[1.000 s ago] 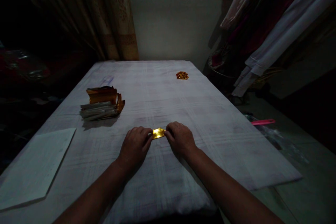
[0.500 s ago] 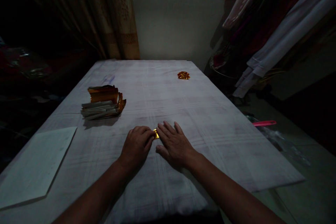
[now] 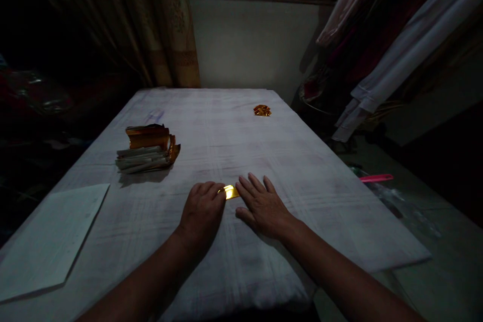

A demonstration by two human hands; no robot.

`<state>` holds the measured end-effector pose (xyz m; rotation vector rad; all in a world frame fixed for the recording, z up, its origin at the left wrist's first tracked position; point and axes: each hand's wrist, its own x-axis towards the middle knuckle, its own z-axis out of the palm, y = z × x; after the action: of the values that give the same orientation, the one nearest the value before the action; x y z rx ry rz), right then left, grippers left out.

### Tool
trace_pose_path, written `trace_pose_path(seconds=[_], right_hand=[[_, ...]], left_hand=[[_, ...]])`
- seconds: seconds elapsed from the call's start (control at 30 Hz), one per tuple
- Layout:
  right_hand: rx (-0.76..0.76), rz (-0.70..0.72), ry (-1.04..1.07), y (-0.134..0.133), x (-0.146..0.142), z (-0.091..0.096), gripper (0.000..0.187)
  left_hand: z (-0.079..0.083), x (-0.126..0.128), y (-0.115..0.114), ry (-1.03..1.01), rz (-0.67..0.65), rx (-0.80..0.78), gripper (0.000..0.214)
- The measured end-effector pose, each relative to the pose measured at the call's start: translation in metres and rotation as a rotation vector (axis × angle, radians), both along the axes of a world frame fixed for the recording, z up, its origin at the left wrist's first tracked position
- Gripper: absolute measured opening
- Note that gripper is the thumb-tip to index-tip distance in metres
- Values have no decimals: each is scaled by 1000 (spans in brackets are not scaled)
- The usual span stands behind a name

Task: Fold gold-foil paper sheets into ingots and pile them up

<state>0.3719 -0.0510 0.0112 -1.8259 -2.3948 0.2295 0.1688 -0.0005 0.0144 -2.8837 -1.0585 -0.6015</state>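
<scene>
A small folded strip of gold foil paper [image 3: 230,192] lies on the cloth-covered table between my hands. My left hand [image 3: 204,207] is closed, its thumb and fingertips pinching the strip's left end. Over the strip's right end, my right hand [image 3: 262,207] lies flat with its fingers spread and fingertips touching the foil. Whatever part of the strip is under the fingers is hidden. A stack of gold foil papers [image 3: 148,148], grey on the underside and curled, sits beyond my left hand. Toward the far right of the table is a folded gold foil piece [image 3: 262,110].
A white sheet or board [image 3: 56,239] lies along the table's left side. Hanging clothes [image 3: 377,80] crowd the right. On the floor there, a pink handle [image 3: 376,178] and clear plastic show. A curtain [image 3: 166,25] hangs behind the table [image 3: 211,131].
My right hand has slid slightly right along the foil, so more of the gold strip shows between my hands. My left hand still pinches its end. The view has shifted a little.
</scene>
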Motion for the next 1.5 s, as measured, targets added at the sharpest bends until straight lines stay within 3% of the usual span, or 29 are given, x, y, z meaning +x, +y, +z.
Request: trace_pose_path(seconds=[0.2,0.47,0.6,0.73,0.93,1.17,1.37,1.5], right_hand=[[-14,-3,-1,0,0,-4,70],[-23,-26,12,0,0,-2,67],[-21,-39,19,-1,-1,1,67],[-4,-59,20,2,-14,3,69],[-38,128,83,5,-30,0,61],[-19,27,38,-5,-1,-2,61],[15,-27,86,-5,-6,1,59],[27,-30,114,-5,-6,1,56]], left_hand=[[-9,14,-17,74,-17,-39,38],[-16,-33,-16,133,13,-38,47],[-14,-43,-15,145,-14,-12,48],[-12,-39,-15,123,-4,15,46],[-11,-38,-15,129,3,11,43],[-8,-38,-9,96,-26,-1,40],[8,-20,10,84,-60,18,20],[11,-9,20,161,-123,54,21]])
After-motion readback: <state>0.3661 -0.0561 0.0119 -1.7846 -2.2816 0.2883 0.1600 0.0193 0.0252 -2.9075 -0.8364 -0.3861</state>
